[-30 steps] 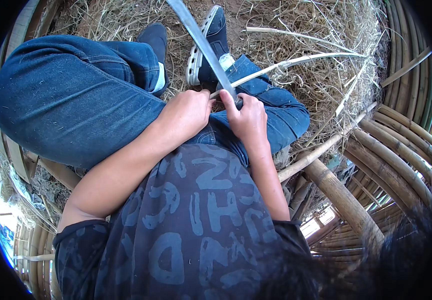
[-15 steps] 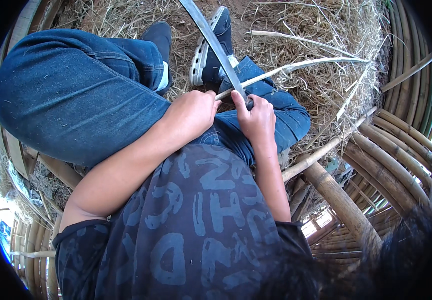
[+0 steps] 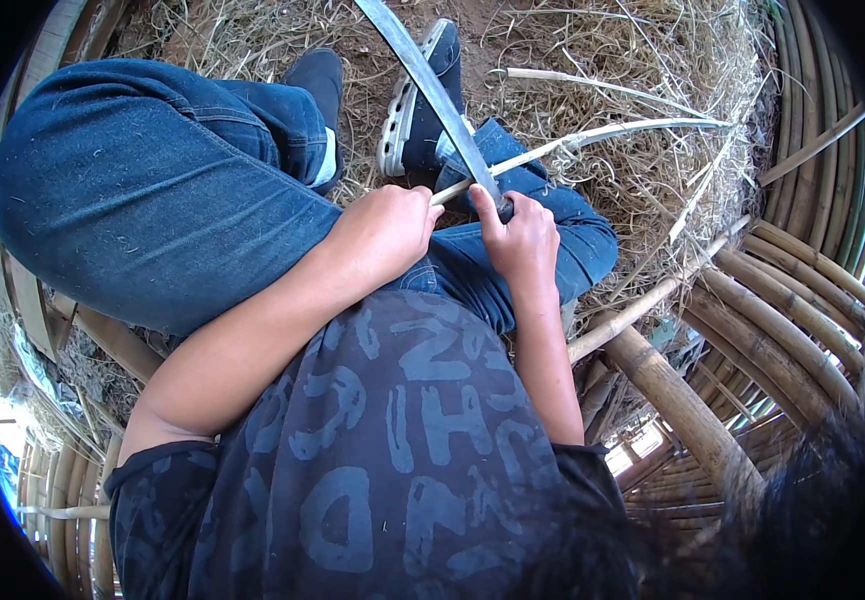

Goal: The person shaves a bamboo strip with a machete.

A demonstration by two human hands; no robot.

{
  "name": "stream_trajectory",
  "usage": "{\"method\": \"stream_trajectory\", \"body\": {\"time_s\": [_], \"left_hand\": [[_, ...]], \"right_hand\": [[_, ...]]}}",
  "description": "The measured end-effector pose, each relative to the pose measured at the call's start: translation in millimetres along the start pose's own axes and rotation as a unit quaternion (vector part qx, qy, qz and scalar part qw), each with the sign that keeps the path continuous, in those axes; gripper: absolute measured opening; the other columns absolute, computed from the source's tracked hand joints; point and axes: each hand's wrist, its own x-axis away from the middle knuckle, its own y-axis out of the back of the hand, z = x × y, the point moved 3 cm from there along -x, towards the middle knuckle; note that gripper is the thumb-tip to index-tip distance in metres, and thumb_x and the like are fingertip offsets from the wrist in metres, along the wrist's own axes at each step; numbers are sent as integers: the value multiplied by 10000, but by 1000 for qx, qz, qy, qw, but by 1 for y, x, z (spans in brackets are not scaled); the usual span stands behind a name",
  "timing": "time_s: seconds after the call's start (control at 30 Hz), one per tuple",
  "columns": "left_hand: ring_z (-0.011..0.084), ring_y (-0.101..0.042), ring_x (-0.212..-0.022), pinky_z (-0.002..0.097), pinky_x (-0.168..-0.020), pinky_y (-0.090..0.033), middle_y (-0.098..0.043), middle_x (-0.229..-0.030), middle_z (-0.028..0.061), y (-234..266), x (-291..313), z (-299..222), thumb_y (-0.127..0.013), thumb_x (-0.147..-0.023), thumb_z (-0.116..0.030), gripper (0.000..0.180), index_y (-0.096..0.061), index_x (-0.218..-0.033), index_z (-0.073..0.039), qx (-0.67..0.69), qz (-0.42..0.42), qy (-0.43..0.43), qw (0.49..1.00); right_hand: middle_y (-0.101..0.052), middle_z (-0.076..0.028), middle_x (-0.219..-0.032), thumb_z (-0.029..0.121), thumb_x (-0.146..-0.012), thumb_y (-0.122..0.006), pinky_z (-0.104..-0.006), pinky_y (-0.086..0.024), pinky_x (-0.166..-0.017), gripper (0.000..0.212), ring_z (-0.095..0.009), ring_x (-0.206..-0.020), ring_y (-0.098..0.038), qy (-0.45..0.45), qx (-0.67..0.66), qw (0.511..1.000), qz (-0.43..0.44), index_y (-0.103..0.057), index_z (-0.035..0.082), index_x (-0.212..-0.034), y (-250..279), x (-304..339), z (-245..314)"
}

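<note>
My left hand is closed around the near end of a long, pale bamboo strip, which runs out to the right and bends slightly. In my right hand is the dark handle of a machete, its thumb lying along the base of the blade. The machete has a long, slightly curved grey blade that points up and away to the left. Close to the handle, the blade crosses the strip just right of my left hand and appears to touch it.
My legs in blue jeans are bent around the work, with dark shoes beyond. Thin shavings litter the dirt ground. Another pale strip lies farther off. Bamboo poles and slatted bamboo stand at the right.
My right hand and the machete have shifted slightly right and toward me, with the blade crossing the strip a little farther from my left hand. The left hand barely moves.
</note>
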Motion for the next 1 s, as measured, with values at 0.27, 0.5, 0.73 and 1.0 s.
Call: {"method": "stream_trajectory", "body": {"time_s": [0.27, 0.5, 0.73, 1.0], "left_hand": [[447, -628, -723, 529, -671, -491, -634, -744, 266, 1, 1, -1, -513, -967, -259, 317, -608, -878, 30, -2, -4, -5, 1000], [456, -623, -743, 536, -686, -482, -630, -753, 276, 0, -1, -4, -513, -964, -263, 324, -609, -881, 35, 9, 9, 2, 1000], [456, -623, -737, 532, -684, -479, -627, -747, 278, 1, -1, -3, -516, -964, -262, 340, -618, -859, 45, 16, 12, 10, 1000], [455, -622, -727, 527, -679, -476, -625, -739, 277, 4, -2, -6, -509, -969, -253, 344, -620, -846, 49, 35, 20, 15, 999]], "right_hand": [[-668, -244, -758, 627, -829, -596, -476, -537, -666, 658, -401, -752, -665, 18, 19, 999, -24, -707, -20, -869, 2, -1, -5], [-660, -234, -710, 626, -821, -604, -473, -536, -624, 646, -394, -705, -666, 31, 36, 998, -38, -700, -13, -833, 4, -1, -12], [-654, -207, -662, 640, -818, -596, -464, -531, -582, 634, -379, -653, -665, 39, 53, 997, -40, -682, 13, -777, 8, -3, -16], [-653, -201, -655, 656, -822, -578, -469, -534, -582, 635, -380, -662, -671, 19, 50, 999, 1, -636, 33, -715, 13, -5, -22]]}}
